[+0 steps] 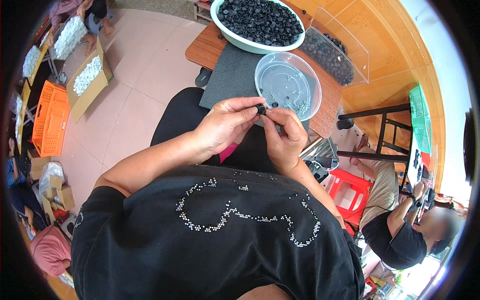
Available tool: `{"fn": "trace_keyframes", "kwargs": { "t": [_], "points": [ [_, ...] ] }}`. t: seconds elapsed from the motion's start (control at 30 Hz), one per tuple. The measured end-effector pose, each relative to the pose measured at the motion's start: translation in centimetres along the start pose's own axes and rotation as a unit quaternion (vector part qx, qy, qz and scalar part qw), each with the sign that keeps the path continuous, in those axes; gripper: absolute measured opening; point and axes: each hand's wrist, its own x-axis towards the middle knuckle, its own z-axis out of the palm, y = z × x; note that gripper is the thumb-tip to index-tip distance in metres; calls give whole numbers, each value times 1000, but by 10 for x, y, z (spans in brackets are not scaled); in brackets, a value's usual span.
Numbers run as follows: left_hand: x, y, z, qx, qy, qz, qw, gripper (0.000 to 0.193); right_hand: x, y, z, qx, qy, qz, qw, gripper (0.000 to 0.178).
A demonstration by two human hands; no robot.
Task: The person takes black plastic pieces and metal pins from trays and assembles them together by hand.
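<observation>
Above my lap, my left hand [222,125] pinches a small black round part [260,108] between thumb and finger. My right hand [285,135] is closed on the same part from the other side, fingertips almost meeting those of the left. Whether the right fingertips also hold some tiny piece is too small to tell. Just beyond the hands, a clear round tub [280,67] contains thin translucent pieces [300,106] and a few black parts. Behind it, a pale basin [235,39] is heaped with black ring-like parts [262,22].
A clear box [360,60] of black parts stands right of the basin on the brown table [200,47], partly covered by a dark mat [227,75]. At right are a red stool [350,195] and a seated person [400,235]. An orange crate [50,120] and cardboard box [102,82] lie left.
</observation>
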Motion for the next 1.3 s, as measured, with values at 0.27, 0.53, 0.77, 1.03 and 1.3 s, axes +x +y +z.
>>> {"fn": "trace_keyframes", "kwargs": {
  "t": [0.27, 0.53, 0.77, 1.03, 1.3],
  "points": [
    [-2, 0, 6, 39, -1, 25, 999, 28, 0, -3, -1, 14, 14, 23, 1000, 15],
    [-6, 7, 15, 277, 13, 98, 956, 23, 0, -8, -4, 56, -4, 72, 996, 15],
    [-6, 4, 11, 302, 18, 78, 950, 24, 5, -2, -4, 291, -47, 235, 926, 23],
    [-4, 4, 14, 323, 19, 84, 942, 27, 7, 8, -10, 304, -108, 345, 881, 16],
    [-4, 2, 23, 347, 66, 75, 933, 33, 6, 12, -4, 291, -90, 325, 895, 16]
  ]
}}
